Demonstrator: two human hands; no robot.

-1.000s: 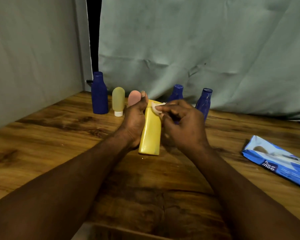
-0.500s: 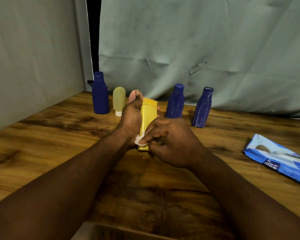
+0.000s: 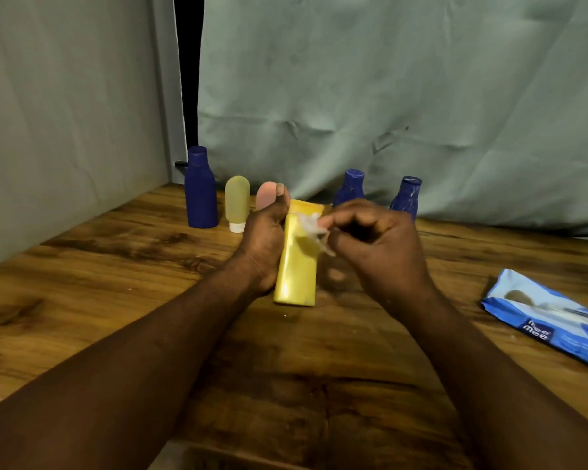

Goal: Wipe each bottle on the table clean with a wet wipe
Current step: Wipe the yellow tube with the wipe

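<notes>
Our left hand (image 3: 262,245) grips the yellow bottle (image 3: 296,266) at mid-table (image 3: 133,273); our right hand (image 3: 377,239) pinches the wet wipe (image 3: 314,228) against its upper face; five other bottles (image 3: 201,188) stand behind, wiped or not we cannot tell.

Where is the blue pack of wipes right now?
In the head view, the blue wipes pack lies flat on the wooden table at the far right, apart from the right hand.
</notes>
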